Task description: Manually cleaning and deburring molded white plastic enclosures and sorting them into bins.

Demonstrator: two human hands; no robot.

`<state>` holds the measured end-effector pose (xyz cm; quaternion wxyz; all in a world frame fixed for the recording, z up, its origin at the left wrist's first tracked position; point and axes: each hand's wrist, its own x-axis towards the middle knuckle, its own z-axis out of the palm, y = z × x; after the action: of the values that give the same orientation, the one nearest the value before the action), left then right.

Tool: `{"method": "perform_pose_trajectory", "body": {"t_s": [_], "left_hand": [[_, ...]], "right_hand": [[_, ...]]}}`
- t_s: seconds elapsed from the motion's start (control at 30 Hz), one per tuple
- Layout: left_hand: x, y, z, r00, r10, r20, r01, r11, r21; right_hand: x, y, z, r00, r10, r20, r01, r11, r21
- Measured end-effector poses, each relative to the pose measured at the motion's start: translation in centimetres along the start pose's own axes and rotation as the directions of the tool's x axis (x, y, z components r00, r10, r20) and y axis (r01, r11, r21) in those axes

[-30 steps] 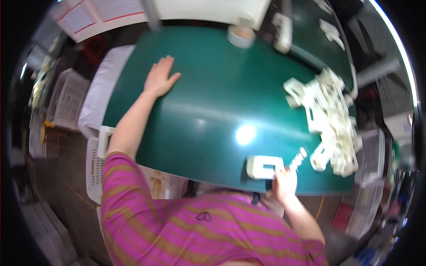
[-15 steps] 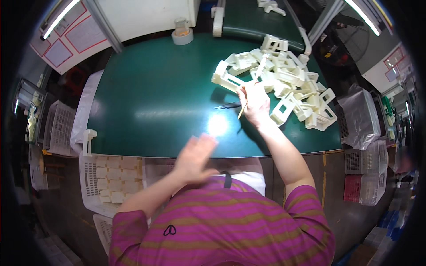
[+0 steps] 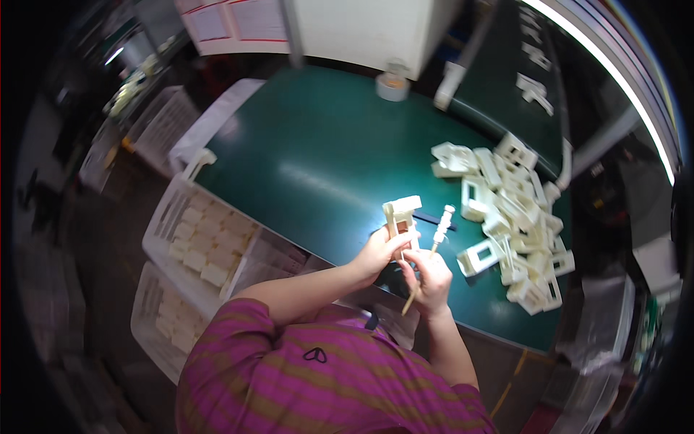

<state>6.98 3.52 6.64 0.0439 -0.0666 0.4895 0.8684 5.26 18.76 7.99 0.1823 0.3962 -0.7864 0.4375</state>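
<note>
My left hand is closed around a cream plastic frame part, held upright over the near edge of the green table. My right hand is right beside it, its fingertips at the frame's lower end. Gripped in that same hand is a thin yellowish stick, with white ridged pieces around its upper end. Behind the hands, a dark slim tool lies on the table, partly hidden by the frame. To the right is a pile of similar cream frame parts.
The green table meets a dark conveyor belt carrying several cream parts at the far right. A glass jar on a white roll stands at the back. White crates of cream parts sit beyond the table's left edge.
The whole view has turned and tilted. My left hand, open and blurred before, now holds a frame part. My right hand has drawn back from the pile toward me, keeping the stick.
</note>
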Motion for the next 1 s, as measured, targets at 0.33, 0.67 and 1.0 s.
{"method": "perform_pose_trajectory", "body": {"t_s": [0.33,0.67,1.0], "left_hand": [[3.3,20.6,-29.9,0.747,0.458,-0.481,0.294,0.422,0.858],[15.0,25.8,-46.5,0.688,0.725,0.006,0.256,-0.251,0.934],[12.5,24.4,-26.9,0.754,0.535,0.382,-0.195,-0.373,0.907]], "right_hand": [[4.7,5.2,3.2,0.939,0.142,0.313,-0.023,0.934,-0.356],[6.4,4.3,3.9,0.888,0.379,0.261,-0.283,0.897,-0.341],[2.0,1.9,-5.8,0.861,0.456,-0.226,-0.490,0.624,-0.609]]}}
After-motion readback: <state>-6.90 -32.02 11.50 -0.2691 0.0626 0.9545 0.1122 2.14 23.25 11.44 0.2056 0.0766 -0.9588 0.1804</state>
